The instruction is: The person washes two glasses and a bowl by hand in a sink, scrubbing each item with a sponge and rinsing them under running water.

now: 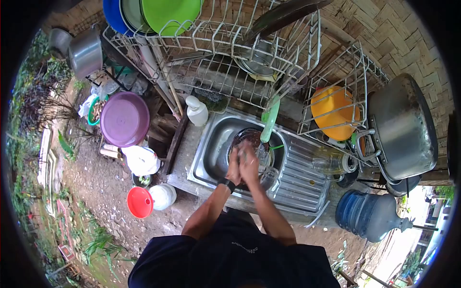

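Observation:
Over the steel sink (pixel 204 158), my left hand (pixel 234 165) and my right hand (pixel 248 164) are pressed together, palm against palm, blurred by motion. A dark band circles my left wrist. Beneath them in the basin lies a dark round pan or bowl (pixel 238 140), partly hidden by my hands. A green tube (pixel 272 120) hangs down just right of my hands. Beside my right hand, a clear glass or cup (pixel 270 175) rests in the basin. Whether anything small is between my palms cannot be made out.
A white pump bottle (pixel 197 111) stands behind the sink's left corner. Wire racks (pixel 211 48) hang above. Right are a ribbed drainboard (pixel 302 180), a jar (pixel 336 161), a large pot (pixel 406 129) and a blue water jug (pixel 370 216). A purple basin (pixel 125 119) is left.

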Tool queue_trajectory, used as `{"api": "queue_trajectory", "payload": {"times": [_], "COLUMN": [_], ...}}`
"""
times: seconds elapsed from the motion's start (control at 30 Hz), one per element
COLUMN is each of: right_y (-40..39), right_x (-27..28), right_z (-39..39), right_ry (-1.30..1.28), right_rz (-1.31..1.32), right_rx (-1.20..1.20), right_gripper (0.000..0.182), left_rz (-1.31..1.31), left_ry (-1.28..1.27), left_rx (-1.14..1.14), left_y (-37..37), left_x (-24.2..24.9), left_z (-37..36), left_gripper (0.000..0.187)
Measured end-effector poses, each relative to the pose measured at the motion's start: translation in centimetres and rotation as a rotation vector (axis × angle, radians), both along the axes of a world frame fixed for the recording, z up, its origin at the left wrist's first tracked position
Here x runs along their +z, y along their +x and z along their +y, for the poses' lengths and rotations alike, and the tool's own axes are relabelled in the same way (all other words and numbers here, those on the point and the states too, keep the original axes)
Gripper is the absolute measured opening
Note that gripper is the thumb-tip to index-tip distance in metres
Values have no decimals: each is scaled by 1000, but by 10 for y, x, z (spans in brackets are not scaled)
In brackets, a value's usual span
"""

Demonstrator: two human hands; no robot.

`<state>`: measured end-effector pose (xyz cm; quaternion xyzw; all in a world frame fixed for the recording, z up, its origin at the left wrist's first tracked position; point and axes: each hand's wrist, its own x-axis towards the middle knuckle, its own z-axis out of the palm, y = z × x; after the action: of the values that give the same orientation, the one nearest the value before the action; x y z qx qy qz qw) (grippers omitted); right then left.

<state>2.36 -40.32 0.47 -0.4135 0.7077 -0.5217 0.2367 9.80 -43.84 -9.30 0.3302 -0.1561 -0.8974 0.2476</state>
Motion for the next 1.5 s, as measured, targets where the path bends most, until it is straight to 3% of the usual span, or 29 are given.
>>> {"api": "queue_trajectory", "payload": {"times": [0.03, 0.07, 0.17, 0.2, 0.3, 0.33, 0.43, 0.47, 0.53, 0.63, 0.67, 0.77, 0.93, 1.0, 1.1, 1.17, 1.2, 1.27, 1.3, 1.33, 1.37, 1.43, 1.5], "right_y": [16, 24, 22, 9, 14, 32, 58, 52, 34, 31, 48, 93, 53, 68, 80, 58, 40, 30, 27, 44, 68, 86, 67], "right_x": [8, 11, -16, -23, -21, -5, 6, 3, 5, 21, 27, 11, 24, 26, 33, 39, 35, 28, 27, 31, 35, 33, 35], "right_z": [19, 29, 1, -11, -22, -11, 20, 8, -27, -37, -28, -5, -28, -20, -18, -28, -35, -31, -33, -30, -27, -19, -27], "right_ry": [-73, -142, -20, -7, 75, -27, -160, -92, 48, 222, 67, -13, 64, 17, -22, -50, -21, 37, 61, -85, -53, -43, -66], "right_rz": [65, 128, 336, 220, 173, 286, 293, 315, 351, -193, -115, 152, -281, -141, 85, 134, -26, -139, -194, -33, 54, 258, 62], "right_rx": [109, 221, 21, 32, -40, 3, 84, 28, -89, -260, -300, -364, -315, -337, -340, -320, -316, -343, -355, -384, -481, -426, -477], "right_gripper": [44, 51, 35, 37, 39, 39, 49, 43, 31, 33, 37, 41, 43, 42, 40, 39, 40, 40, 41, 42, 43, 42, 41], "left_rz": [101, -70, -108, -155, -51, -56, -67, 56, -13, -150, -120, -96, -107, -115, -205, -212, -196, -229, -276, -319, -341, -394, -352], "left_ry": [3, 126, -33, 109, 122, 91, 33, 45, 75, 22, -30, -14, -55, -54, -68, -88, -67, -49, -52, -53, -120, -256, -192], "left_rx": [30, -62, 21, -154, 3, -19, -76, -88, -117, -8, -3, -38, 13, 45, 56, 36, 57, 25, -27, -78, -99, -138, -114], "left_y": [3, 12, 17, 23, 21, 23, 36, 36, 38, 37, 38, 42, 39, 37, 40, 43, 40, 38, 40, 39, 39, 43, 46], "left_x": [-18, 38, 73, 89, 65, 70, 81, 53, 84, 88, 82, 105, 112, 110, 66, 109, 72, 50, 77, 93, 88, 79, 78], "left_z": [-6, -8, 11, 7, 7, -4, -22, -19, -20, -24, -30, -47, -51, -53, -50, -35, -29, -28, -33, -38, -41, -49, -43], "left_gripper": [64, 67, 68, 69, 68, 69, 71, 72, 72, 74, 75, 69, 65, 65, 65, 58, 60, 63, 65, 66, 67, 68, 66]}}
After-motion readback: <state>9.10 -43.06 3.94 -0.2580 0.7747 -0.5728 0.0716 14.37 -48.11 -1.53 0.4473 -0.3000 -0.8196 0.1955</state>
